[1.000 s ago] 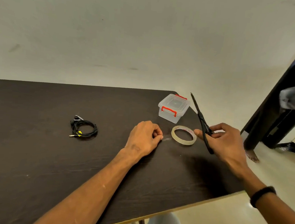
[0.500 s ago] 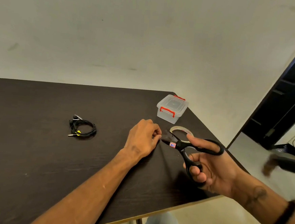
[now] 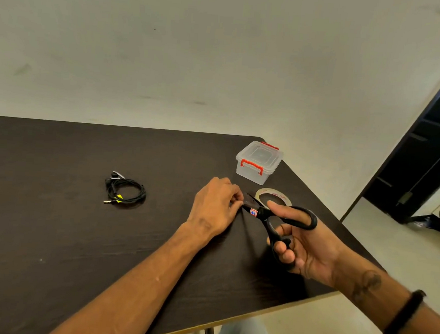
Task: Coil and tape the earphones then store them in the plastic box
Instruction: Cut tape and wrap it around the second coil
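The black earphones (image 3: 123, 188) lie coiled on the dark table (image 3: 50, 232) at the left, with a yellow tag near the plug. A clear plastic box (image 3: 258, 161) with red latches stands shut near the table's far right corner. The roll of clear tape (image 3: 273, 196) lies flat in front of it. My left hand (image 3: 215, 206) rests on the table and pinches the pulled-out end of the tape. My right hand (image 3: 297, 244) holds black scissors (image 3: 275, 221), whose open blades point left and meet the tape strip at my left fingertips.
The table's right edge runs diagonally close behind the tape roll and box, and its front edge lies below my forearms. A dark door frame (image 3: 431, 146) stands at the right over a pale floor. A pale wall rises behind the table.
My right hand turned the scissors from upright to level and brought the blades left to the tape strip at my left fingertips. My left hand stayed in place.
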Demonstrator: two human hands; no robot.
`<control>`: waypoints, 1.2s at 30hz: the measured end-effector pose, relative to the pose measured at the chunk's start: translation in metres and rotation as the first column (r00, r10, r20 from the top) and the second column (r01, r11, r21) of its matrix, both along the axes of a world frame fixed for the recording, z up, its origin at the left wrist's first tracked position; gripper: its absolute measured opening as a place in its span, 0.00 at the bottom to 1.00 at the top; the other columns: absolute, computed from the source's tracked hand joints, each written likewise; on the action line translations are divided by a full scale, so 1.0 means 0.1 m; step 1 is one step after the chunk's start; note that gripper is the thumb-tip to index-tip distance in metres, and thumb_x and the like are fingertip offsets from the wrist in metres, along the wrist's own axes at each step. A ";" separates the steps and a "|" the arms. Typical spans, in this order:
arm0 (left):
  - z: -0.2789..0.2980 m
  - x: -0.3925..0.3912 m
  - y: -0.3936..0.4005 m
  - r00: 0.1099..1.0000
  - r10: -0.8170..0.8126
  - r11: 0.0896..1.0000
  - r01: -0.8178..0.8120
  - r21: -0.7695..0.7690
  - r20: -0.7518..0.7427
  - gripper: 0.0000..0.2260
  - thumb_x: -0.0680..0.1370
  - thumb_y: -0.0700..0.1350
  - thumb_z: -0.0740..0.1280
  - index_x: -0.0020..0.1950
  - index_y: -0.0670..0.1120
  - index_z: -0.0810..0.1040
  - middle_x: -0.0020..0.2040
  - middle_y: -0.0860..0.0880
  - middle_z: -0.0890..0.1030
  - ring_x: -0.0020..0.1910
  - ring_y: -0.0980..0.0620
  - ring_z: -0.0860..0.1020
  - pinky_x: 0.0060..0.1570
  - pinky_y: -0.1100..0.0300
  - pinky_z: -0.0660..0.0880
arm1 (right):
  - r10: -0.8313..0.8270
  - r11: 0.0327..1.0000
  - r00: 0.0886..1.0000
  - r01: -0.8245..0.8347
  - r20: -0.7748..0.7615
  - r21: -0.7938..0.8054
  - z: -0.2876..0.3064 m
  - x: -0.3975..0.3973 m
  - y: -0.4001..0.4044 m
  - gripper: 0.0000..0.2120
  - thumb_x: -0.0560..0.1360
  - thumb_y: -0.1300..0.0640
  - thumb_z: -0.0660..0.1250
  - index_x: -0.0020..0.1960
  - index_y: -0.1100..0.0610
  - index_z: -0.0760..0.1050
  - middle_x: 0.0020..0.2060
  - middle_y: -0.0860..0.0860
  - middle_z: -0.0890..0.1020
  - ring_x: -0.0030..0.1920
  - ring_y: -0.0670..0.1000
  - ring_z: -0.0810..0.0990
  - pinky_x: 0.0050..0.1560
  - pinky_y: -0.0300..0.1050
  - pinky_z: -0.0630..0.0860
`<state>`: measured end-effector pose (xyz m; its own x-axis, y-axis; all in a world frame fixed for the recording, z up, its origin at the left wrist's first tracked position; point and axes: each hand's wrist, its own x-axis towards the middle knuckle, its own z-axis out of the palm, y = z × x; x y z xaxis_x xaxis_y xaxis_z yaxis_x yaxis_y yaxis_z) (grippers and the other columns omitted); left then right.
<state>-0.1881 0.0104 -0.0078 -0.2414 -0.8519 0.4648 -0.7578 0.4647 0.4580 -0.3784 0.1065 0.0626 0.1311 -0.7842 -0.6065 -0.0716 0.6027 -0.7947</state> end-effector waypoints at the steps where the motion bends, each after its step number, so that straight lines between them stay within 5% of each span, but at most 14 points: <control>1: 0.00 0.00 0.00 1.000 0.002 1.000 -0.002 -0.002 0.001 0.05 0.81 0.51 0.70 0.54 0.54 0.84 0.50 0.56 0.79 0.53 0.54 0.73 0.49 0.59 0.73 | 0.002 1.000 1.000 -0.002 -0.004 -0.008 0.00 0.00 0.01 0.25 0.65 0.36 0.78 0.36 0.59 0.81 0.31 0.56 0.80 0.23 0.49 0.77 0.20 0.35 0.69; 18: -0.01 0.00 -0.01 1.000 0.020 1.000 -0.020 0.019 0.007 0.05 0.81 0.50 0.70 0.54 0.54 0.84 0.51 0.56 0.79 0.54 0.55 0.73 0.48 0.60 0.72 | 0.010 0.998 0.998 -0.014 -0.069 -0.069 -0.02 -0.08 0.04 0.24 0.68 0.39 0.78 0.43 0.61 0.80 0.30 0.55 0.78 0.22 0.48 0.75 0.20 0.35 0.67; 25: -0.02 0.02 -0.02 0.993 0.118 0.992 -0.117 0.039 -0.030 0.03 0.79 0.50 0.71 0.51 0.54 0.84 0.49 0.56 0.81 0.53 0.54 0.76 0.46 0.56 0.76 | 0.115 0.968 0.938 -0.180 -0.326 -0.176 -0.03 -0.19 0.08 0.22 0.68 0.41 0.80 0.43 0.60 0.79 0.31 0.56 0.80 0.25 0.49 0.75 0.23 0.37 0.67; 28: -0.01 0.04 -0.04 0.980 0.163 0.984 -0.152 0.097 -0.113 0.03 0.79 0.49 0.72 0.50 0.54 0.85 0.47 0.56 0.82 0.50 0.56 0.79 0.46 0.55 0.79 | 0.147 0.939 0.814 -0.294 -0.562 -0.181 0.01 -0.24 0.07 0.26 0.68 0.41 0.80 0.47 0.63 0.79 0.33 0.58 0.84 0.27 0.52 0.78 0.25 0.40 0.69; 32: 0.00 0.04 -0.06 0.972 0.150 0.984 -0.128 0.127 -0.182 0.05 0.79 0.50 0.73 0.53 0.53 0.86 0.48 0.55 0.83 0.46 0.58 0.78 0.49 0.58 0.79 | 0.137 0.871 0.430 -0.481 -0.892 -0.099 0.06 -0.30 -0.02 0.28 0.61 0.35 0.80 0.49 0.54 0.80 0.38 0.51 0.86 0.37 0.48 0.84 0.37 0.41 0.79; 36: -0.04 0.04 -0.08 0.971 0.136 0.987 -0.116 0.113 -0.194 0.08 0.81 0.49 0.71 0.60 0.52 0.84 0.54 0.53 0.81 0.48 0.58 0.77 0.52 0.61 0.76 | 0.144 0.810 0.315 -0.582 -0.938 -0.071 0.15 -0.39 -0.09 0.27 0.63 0.39 0.83 0.57 0.47 0.80 0.41 0.48 0.85 0.41 0.45 0.83 0.37 0.36 0.76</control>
